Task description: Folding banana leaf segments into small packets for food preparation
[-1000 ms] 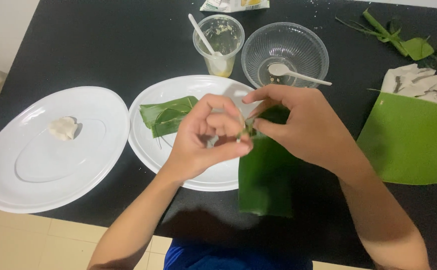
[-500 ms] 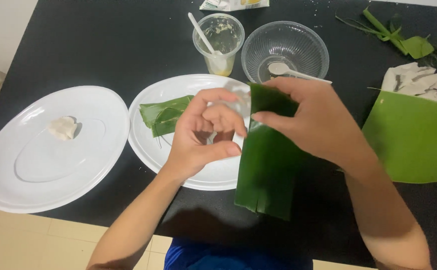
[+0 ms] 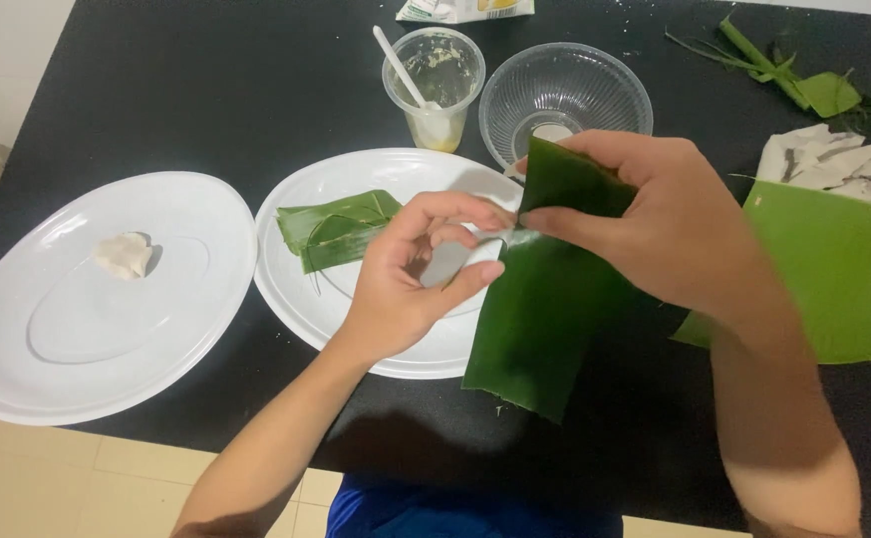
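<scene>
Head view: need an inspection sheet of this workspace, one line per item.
Surface: black table top, under everything.
Job's things: long green leaf strip, top end folded over, hanging down past the near white oval plate.
Clutter: folded green leaf piece on that plate; white lump on the far-left white oval plate; clear plastic cup with white spoon; clear plastic bowl; wide green leaf sheet; leaf scraps.
Grippers: left hand pinches the strip's edge; right hand grips the fold.
Cables: nothing seen.
Surroundings: pale tiled floor.
</scene>
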